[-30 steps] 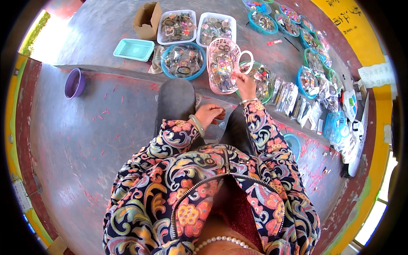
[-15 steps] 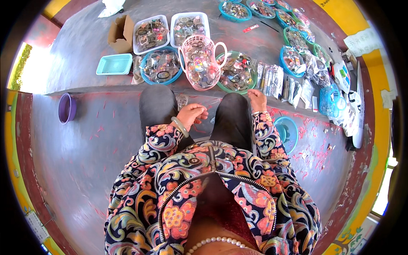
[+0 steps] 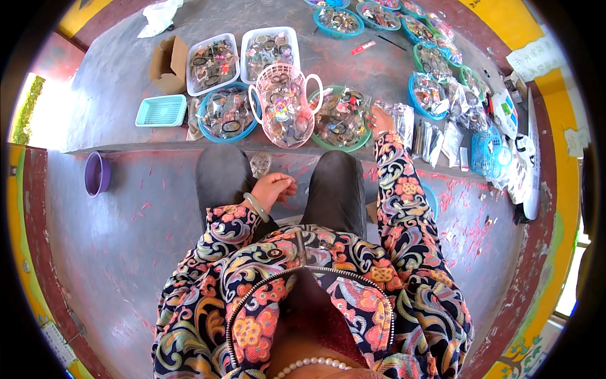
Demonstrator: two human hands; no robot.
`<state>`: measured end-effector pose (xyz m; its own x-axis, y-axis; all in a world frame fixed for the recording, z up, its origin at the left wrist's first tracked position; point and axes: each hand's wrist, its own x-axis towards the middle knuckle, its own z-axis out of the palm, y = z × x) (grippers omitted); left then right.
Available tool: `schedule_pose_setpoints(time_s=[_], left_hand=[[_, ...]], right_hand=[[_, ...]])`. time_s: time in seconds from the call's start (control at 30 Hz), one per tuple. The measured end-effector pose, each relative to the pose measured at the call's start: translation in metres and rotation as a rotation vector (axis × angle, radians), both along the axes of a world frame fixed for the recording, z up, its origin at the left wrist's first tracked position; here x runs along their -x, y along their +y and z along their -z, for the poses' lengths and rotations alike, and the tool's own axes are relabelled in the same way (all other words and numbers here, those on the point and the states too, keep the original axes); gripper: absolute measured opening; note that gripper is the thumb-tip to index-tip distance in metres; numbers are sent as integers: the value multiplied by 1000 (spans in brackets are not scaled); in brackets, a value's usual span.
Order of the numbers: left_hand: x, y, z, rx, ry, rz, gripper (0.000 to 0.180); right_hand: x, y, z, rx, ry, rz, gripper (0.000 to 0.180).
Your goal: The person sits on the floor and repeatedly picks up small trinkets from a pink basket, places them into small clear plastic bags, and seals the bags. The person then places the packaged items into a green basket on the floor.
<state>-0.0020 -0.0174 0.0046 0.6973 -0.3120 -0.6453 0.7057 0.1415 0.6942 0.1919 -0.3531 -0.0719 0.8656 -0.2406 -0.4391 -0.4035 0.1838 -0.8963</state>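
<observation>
My left hand (image 3: 276, 189), with a pale bangle at the wrist, hovers between my knees, its fingers curled together. Whatever it may hold is hidden. Just beyond it lies a small clear plastic packet (image 3: 260, 164). My right hand (image 3: 382, 120) reaches out over the raised platform, between the green basket (image 3: 361, 144) of bagged hair ties and the silvery flat packets (image 3: 404, 121). Its fingertips are too small and covered to read. In front of my knees stands a pink two-handled basket (image 3: 270, 76) full of bagged hair ties, with a blue basket (image 3: 207, 131) of similar pieces beside it.
Two white trays (image 3: 189, 79) of bagged pieces, a cardboard box (image 3: 165, 66) and an aqua tray (image 3: 161, 112) stand at the left. Several filled baskets (image 3: 413, 104) line the far right. A purple tub (image 3: 96, 175) sits lower left; a teal basin (image 3: 432, 201) is partly behind my right sleeve.
My right arm has stretched forward from beside my knee toward the silvery packets and green basket. My left hand stays between the knees. The whole view has shifted slightly.
</observation>
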Motion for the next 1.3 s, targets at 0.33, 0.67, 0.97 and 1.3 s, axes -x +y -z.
schedule_pose_setpoints(time_s=[0.33,0.67,0.97,1.3], left_hand=[[-1,-7,-8,-40,-1,23,16],[-5,-10,-9,-17,8,43,16],[-2,-4,-2,-44,-36,52,18],[0,9,14,60,-87,16,32]], right_hand=[[-57,-3,29,-128,39,75,36],[-66,-22,60,-259,-2,100,25],[-7,4,12,-366,-116,13,18],[108,90,-76,-175,-295,-241,22]])
